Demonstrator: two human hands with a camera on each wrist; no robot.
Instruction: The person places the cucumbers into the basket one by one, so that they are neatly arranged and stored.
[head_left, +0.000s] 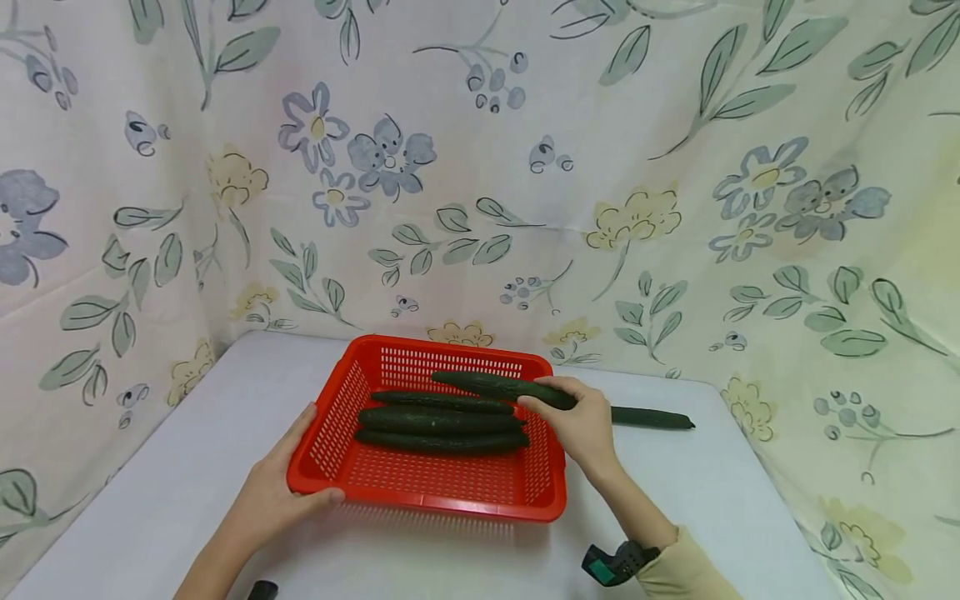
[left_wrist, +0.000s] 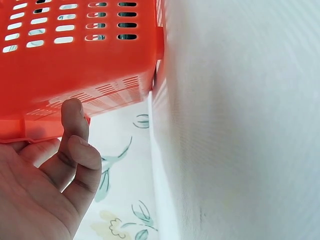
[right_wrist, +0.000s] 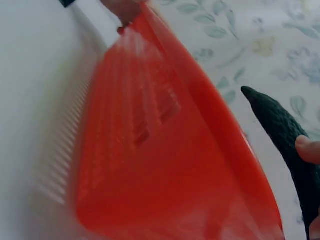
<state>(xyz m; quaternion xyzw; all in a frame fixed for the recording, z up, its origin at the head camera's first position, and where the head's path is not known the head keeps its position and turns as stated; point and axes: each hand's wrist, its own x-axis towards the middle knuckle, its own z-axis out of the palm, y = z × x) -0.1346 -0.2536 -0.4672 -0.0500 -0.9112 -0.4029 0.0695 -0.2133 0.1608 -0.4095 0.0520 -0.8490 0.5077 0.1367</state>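
Note:
A red plastic basket (head_left: 450, 502) with slotted walls stands on the white table, three dark green cucumbers (head_left: 442, 421) lying side by side in it. My left hand (head_left: 262, 492) holds its left front corner, thumb along the front rim and fingers at the left side; in the left wrist view, the fingers (left_wrist: 82, 155) bend beneath the rim. Above the basket's back right part, my right hand (head_left: 588, 425) grips another cucumber (head_left: 480, 384) near one end, its tip pointing left. In the right wrist view this cucumber (right_wrist: 280, 125) shows beyond the basket's rim.
One more cucumber (head_left: 652, 417) lies on the table (head_left: 667, 475) right of the basket, partly hidden by my right hand. A black strapped device (head_left: 618, 562) is on my right wrist. Floral cloth (head_left: 480, 167) hangs behind the table and along its sides.

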